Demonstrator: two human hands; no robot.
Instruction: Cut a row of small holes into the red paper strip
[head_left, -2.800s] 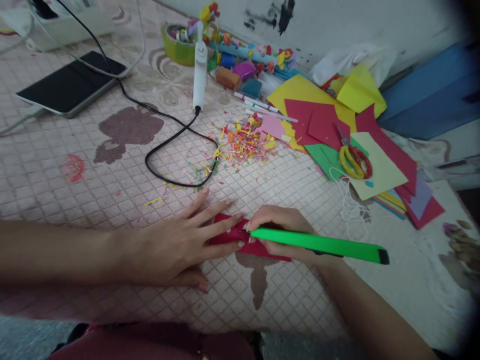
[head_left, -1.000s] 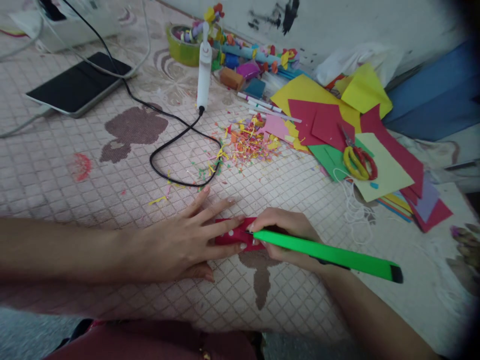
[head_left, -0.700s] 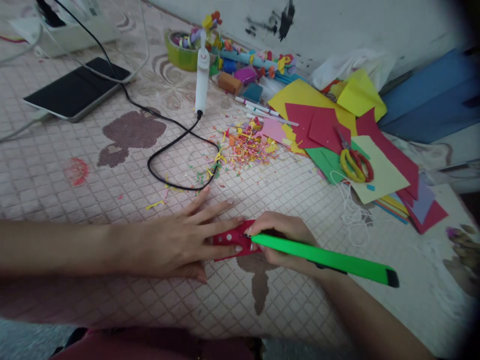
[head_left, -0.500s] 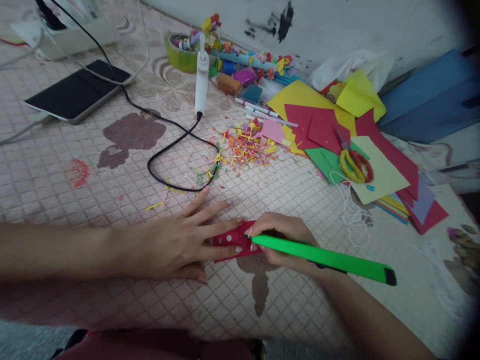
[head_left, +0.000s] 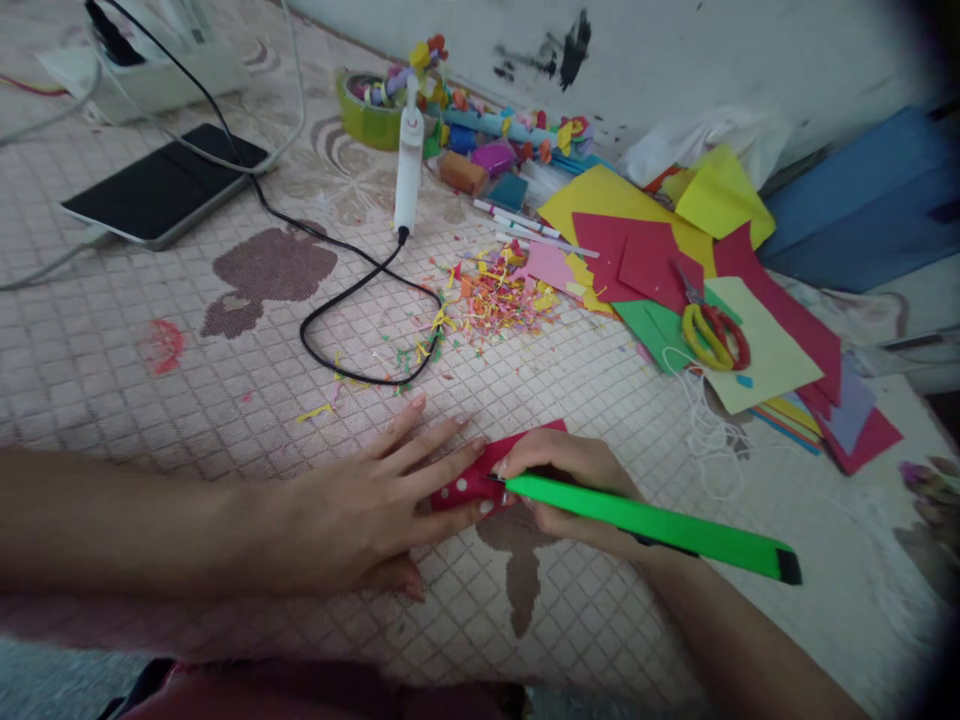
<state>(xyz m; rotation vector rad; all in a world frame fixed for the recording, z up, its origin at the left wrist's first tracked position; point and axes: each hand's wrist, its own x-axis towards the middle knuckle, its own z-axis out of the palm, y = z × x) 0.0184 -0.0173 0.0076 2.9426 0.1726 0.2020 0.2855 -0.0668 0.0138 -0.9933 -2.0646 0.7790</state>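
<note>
The left hand [head_left: 375, 500], fingers spread, lies over the red strip [head_left: 469, 482], the right hand [head_left: 589, 460] at its three o'clock is clamped on the cutter [head_left: 645, 517], and scissors [head_left: 701, 335] lie at the strip's two o'clock.

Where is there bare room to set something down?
Mostly bare cloth lies between the tablet and left forearm, and between the left hand and right forearm along the near edge. Crowded: scraps, piled paper and scissors beyond the right hand.
</note>
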